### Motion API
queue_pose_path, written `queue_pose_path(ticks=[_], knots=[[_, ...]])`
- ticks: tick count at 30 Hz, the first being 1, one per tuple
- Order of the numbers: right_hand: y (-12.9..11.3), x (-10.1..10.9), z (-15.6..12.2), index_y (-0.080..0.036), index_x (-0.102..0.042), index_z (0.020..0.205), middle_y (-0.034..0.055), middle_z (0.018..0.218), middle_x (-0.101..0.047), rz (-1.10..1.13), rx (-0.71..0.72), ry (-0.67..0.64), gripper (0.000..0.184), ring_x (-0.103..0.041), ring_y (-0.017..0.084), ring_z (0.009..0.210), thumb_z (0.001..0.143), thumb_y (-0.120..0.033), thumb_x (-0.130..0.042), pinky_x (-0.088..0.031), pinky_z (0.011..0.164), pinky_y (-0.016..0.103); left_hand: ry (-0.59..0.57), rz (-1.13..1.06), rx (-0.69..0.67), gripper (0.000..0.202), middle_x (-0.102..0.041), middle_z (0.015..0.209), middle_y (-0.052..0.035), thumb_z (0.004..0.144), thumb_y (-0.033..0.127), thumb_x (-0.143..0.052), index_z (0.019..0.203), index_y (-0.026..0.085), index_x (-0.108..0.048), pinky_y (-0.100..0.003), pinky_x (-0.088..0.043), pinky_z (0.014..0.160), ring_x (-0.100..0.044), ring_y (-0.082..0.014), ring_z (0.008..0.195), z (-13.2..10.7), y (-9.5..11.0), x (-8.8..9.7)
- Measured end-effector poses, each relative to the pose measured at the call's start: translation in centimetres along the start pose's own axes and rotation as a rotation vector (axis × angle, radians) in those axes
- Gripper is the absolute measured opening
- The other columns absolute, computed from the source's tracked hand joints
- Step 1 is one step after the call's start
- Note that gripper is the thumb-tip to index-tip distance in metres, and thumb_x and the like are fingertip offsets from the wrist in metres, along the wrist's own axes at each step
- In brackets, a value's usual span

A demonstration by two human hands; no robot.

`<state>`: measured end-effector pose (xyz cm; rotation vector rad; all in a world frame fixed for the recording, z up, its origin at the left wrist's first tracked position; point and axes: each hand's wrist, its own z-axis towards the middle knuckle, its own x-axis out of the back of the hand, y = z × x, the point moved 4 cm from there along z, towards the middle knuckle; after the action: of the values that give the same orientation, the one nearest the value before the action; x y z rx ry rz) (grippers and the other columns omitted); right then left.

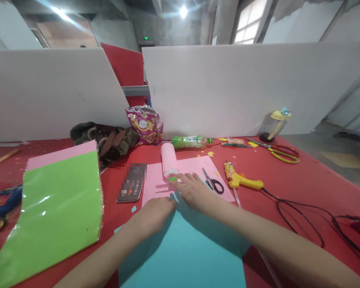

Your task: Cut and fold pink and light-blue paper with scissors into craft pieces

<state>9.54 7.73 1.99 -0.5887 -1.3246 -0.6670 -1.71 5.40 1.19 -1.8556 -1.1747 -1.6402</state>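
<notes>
My left hand (156,214) rests on the far left corner of a teal paper sheet (186,252), fingers curled down against it. Fingers stretched out flat, my right hand (195,192) presses the sheet's far edge where it overlaps a pink sheet (198,166). Just beyond my right fingertips lies a bottle wrapped in pink paper (169,160) with a green cap. Small black scissors (213,182) lie to the right of my right hand.
A phone (132,184) lies left of the pink sheet. A pack of green and pink paper (57,204) sits at left. A yellow glue gun (238,178) with black cable, a green bottle (190,141), a snack bag (145,124), big scissors (280,152) and a water bottle (273,124) lie further off.
</notes>
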Motion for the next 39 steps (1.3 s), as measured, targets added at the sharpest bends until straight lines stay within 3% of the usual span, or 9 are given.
queue_pose_path(ticks=[4,9,14,21,25,28,32,39], knots=[[0.1,-1.2,2.7,-0.018,-0.046,0.109,0.0135,0.111,-0.048,-0.049,-0.037,-0.026,0.030,-0.053,0.022,0.083,0.080,-0.010,-0.040,-0.043,0.067,0.035,-0.028,0.052,-0.008,0.033,-0.064,0.084,-0.0079,0.070,-0.001,-0.034,0.090,0.016,-0.054,-0.026,-0.043,0.062,-0.061,-0.0197,0.077,0.3,0.1,-0.2],[0.9,-1.7,4.1,-0.017,-0.051,0.100,0.0123,0.114,-0.046,-0.037,-0.023,-0.009,0.023,-0.051,0.022,0.091,0.084,-0.012,-0.035,-0.042,0.071,0.034,-0.046,0.095,-0.011,0.035,-0.062,0.084,-0.0090,0.068,-0.003,-0.033,0.089,0.016,-0.054,-0.027,-0.043,0.060,-0.061,-0.0212,0.074,0.6,0.0,-0.5],[2.7,-2.0,4.8,-0.016,-0.051,0.103,0.0122,0.110,-0.047,0.009,-0.042,-0.002,0.023,-0.051,0.021,0.093,0.082,-0.014,-0.042,-0.042,0.072,0.031,-0.016,0.095,-0.004,0.037,-0.061,0.083,-0.0074,0.067,-0.004,-0.033,0.089,0.016,-0.055,-0.025,-0.043,0.059,-0.060,-0.0186,0.072,0.9,-0.3,-0.6],[4.2,-2.6,3.2,-0.017,-0.050,0.102,0.0099,0.105,-0.045,0.057,-0.082,0.034,0.025,-0.052,0.018,0.081,0.077,-0.013,-0.048,-0.040,0.067,0.028,0.175,0.077,0.050,0.024,-0.059,0.081,-0.0075,0.082,0.014,-0.033,0.081,0.015,-0.057,-0.031,-0.044,0.067,-0.057,-0.0200,0.076,1.2,-1.1,1.6],[4.7,-2.6,2.1,-0.016,-0.051,0.096,0.0096,0.101,-0.046,0.063,-0.142,0.057,0.023,-0.051,0.017,0.076,0.074,-0.009,-0.049,-0.037,0.064,0.028,0.333,0.095,0.092,0.025,-0.055,0.102,-0.0135,0.082,0.015,-0.035,0.101,0.010,-0.052,-0.037,-0.040,0.082,-0.051,-0.0240,0.096,2.0,-2.6,2.8],[5.0,-2.4,1.8,-0.017,-0.051,0.094,0.0091,0.101,-0.046,0.063,-0.166,0.081,0.021,-0.051,0.018,0.079,0.074,-0.010,-0.049,-0.036,0.066,0.029,0.402,0.106,0.097,0.039,-0.040,0.126,-0.0181,0.083,0.017,-0.035,0.120,0.008,-0.037,-0.042,-0.032,0.093,-0.037,-0.0275,0.116,3.2,-3.6,2.5],[5.1,-2.3,1.6,-0.016,-0.050,0.092,0.0096,0.101,-0.046,0.077,-0.163,0.103,0.019,-0.050,0.019,0.083,0.074,-0.011,-0.051,-0.035,0.073,0.033,0.493,0.109,0.028,0.051,-0.021,0.139,-0.0156,0.080,0.018,-0.043,0.128,0.016,-0.028,-0.048,-0.028,0.095,-0.016,-0.0337,0.127,5.5,-4.1,1.5],[4.0,-2.1,1.6,-0.016,-0.054,0.093,0.0100,0.103,-0.048,0.099,-0.092,0.082,0.018,-0.047,0.019,0.098,0.076,-0.011,-0.051,-0.035,0.081,0.033,0.541,0.084,-0.047,0.052,-0.029,0.135,-0.0226,0.081,0.027,-0.043,0.126,0.005,-0.029,-0.046,-0.022,0.101,-0.018,-0.0284,0.128,7.9,-4.6,0.2]])
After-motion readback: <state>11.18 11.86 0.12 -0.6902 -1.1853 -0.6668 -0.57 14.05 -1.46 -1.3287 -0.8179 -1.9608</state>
